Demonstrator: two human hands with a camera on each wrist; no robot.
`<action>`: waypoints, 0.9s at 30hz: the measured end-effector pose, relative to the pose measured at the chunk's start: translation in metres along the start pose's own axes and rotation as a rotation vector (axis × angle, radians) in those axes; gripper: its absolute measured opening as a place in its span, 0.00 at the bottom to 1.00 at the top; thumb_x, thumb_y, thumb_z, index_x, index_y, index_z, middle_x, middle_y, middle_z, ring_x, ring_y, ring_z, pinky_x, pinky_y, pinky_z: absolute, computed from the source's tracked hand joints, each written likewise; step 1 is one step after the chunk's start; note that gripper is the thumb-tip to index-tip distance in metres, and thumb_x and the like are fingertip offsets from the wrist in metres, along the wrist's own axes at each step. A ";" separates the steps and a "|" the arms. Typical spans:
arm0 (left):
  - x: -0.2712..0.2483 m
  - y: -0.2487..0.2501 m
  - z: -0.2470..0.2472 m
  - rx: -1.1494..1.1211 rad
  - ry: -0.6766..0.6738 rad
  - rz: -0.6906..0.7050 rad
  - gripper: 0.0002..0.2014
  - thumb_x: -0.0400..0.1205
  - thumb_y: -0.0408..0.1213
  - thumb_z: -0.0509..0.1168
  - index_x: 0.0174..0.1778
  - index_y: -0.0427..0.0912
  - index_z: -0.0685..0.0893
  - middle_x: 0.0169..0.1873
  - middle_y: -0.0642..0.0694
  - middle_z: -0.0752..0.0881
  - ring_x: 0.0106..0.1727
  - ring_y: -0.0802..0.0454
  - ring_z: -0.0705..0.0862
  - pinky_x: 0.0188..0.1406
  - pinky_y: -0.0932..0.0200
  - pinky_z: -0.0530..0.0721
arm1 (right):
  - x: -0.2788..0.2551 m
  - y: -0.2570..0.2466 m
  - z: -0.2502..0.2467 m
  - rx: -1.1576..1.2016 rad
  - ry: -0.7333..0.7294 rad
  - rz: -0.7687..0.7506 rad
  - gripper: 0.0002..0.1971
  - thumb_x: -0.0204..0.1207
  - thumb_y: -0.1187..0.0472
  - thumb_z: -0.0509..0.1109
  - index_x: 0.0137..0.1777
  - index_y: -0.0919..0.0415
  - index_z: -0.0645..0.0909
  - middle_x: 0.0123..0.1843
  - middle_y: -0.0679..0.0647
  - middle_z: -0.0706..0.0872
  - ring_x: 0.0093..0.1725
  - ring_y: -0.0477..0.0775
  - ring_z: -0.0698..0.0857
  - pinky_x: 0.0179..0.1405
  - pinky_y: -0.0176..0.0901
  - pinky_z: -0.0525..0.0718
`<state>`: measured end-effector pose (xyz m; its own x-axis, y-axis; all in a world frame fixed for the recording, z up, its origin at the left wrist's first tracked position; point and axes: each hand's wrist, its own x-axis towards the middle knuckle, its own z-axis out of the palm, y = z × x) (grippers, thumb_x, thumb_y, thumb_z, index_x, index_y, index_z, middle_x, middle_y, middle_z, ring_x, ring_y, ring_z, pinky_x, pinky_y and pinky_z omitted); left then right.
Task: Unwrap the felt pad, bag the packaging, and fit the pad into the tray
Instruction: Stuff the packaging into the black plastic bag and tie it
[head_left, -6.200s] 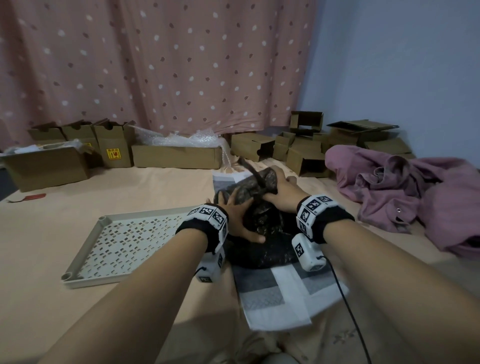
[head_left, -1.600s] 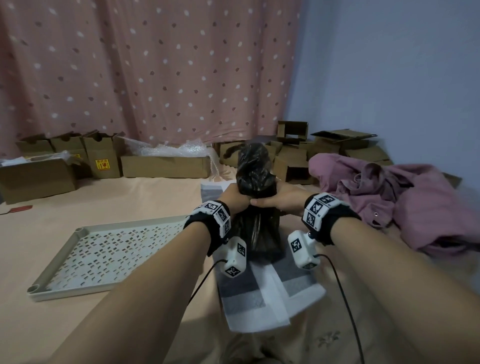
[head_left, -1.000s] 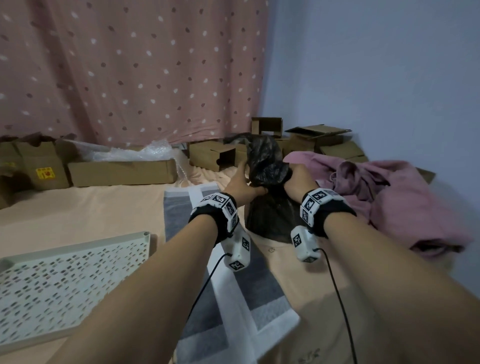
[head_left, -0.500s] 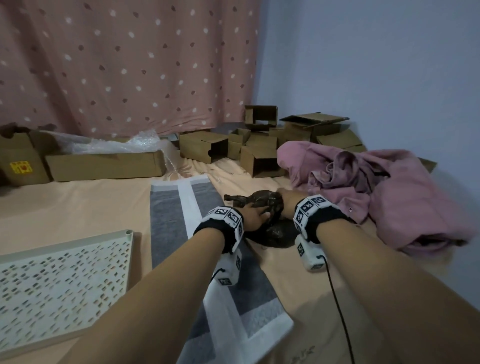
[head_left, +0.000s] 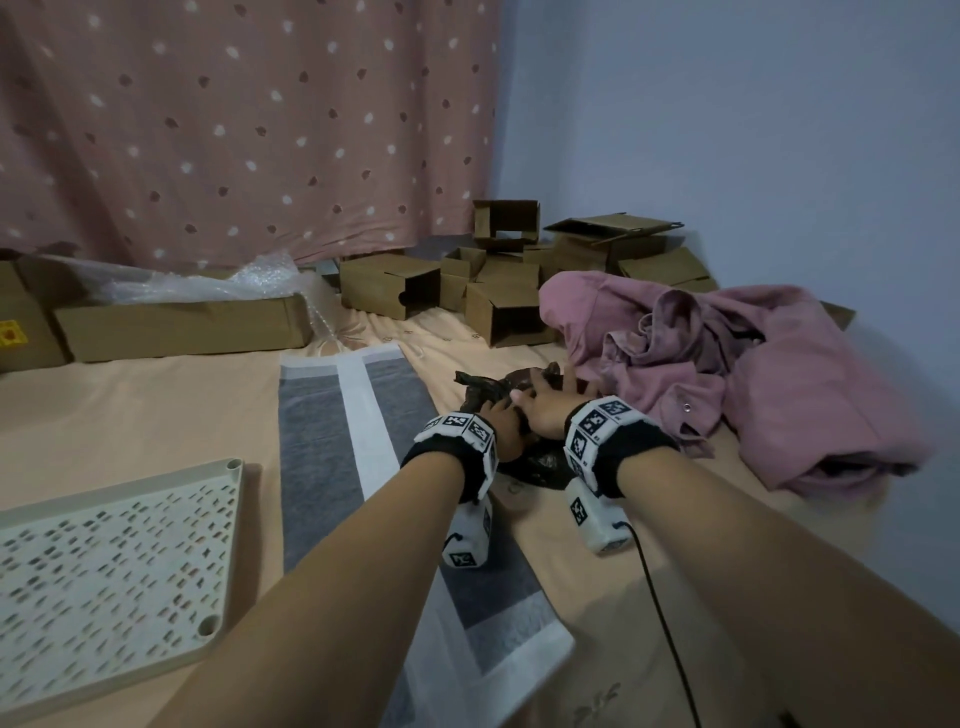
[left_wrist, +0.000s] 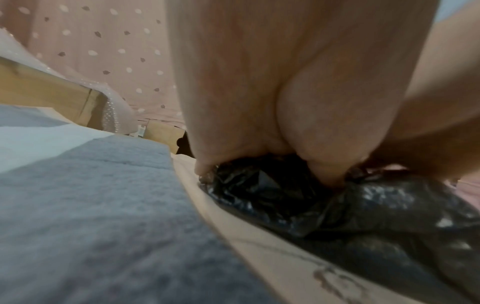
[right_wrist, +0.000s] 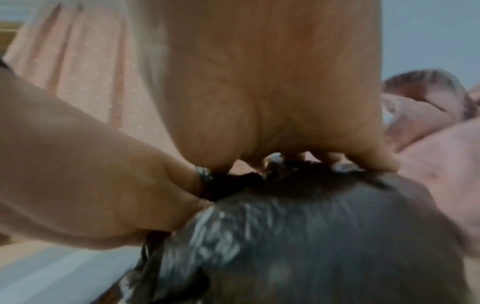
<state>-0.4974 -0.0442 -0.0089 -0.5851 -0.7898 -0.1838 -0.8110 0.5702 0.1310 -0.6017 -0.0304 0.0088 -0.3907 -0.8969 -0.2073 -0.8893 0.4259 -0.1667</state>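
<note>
Left hand (head_left: 503, 422) and right hand (head_left: 541, 407) are both pressing down on the black bag (head_left: 540, 460), fingers curling into its crumpled plastic (felt pad (head_left: 317, 457) lying alongside).

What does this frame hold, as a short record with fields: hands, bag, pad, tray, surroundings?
left hand: grips the crumpled top of the black plastic bag
right hand: on the same bag top, fingers curled into it
bag: lies low on the peach sheet, beside the pink garment
pad: grey and white felt pad lies flat on the sheet, unwrapped, not in the tray
tray: perforated cream tray, left of the pad, holds nothing
surroundings: cardboard boxes along the dotted curtain
</note>
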 end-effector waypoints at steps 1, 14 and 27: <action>-0.001 -0.003 -0.001 0.005 0.004 -0.003 0.35 0.90 0.50 0.53 0.88 0.44 0.44 0.88 0.44 0.45 0.88 0.44 0.48 0.85 0.49 0.44 | -0.003 0.002 0.003 0.043 -0.031 -0.004 0.36 0.81 0.31 0.44 0.85 0.41 0.42 0.87 0.56 0.35 0.84 0.71 0.38 0.80 0.69 0.39; -0.001 -0.028 -0.004 -0.171 0.079 -0.019 0.32 0.85 0.56 0.57 0.86 0.59 0.55 0.87 0.44 0.54 0.86 0.36 0.57 0.84 0.37 0.57 | -0.004 0.011 0.010 -0.031 -0.087 -0.039 0.37 0.82 0.34 0.48 0.86 0.51 0.46 0.87 0.62 0.49 0.85 0.65 0.52 0.82 0.57 0.50; -0.108 -0.073 -0.066 -0.326 0.373 -0.292 0.21 0.85 0.32 0.57 0.75 0.42 0.78 0.74 0.36 0.78 0.71 0.38 0.79 0.68 0.51 0.78 | -0.053 0.018 -0.076 0.157 0.158 -0.061 0.21 0.84 0.59 0.59 0.74 0.68 0.74 0.74 0.65 0.77 0.73 0.64 0.76 0.68 0.48 0.74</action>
<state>-0.3748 -0.0150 0.0653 -0.2498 -0.9640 0.0908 -0.8628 0.2641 0.4310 -0.6151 0.0160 0.0905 -0.3806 -0.9238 -0.0411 -0.8693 0.3726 -0.3248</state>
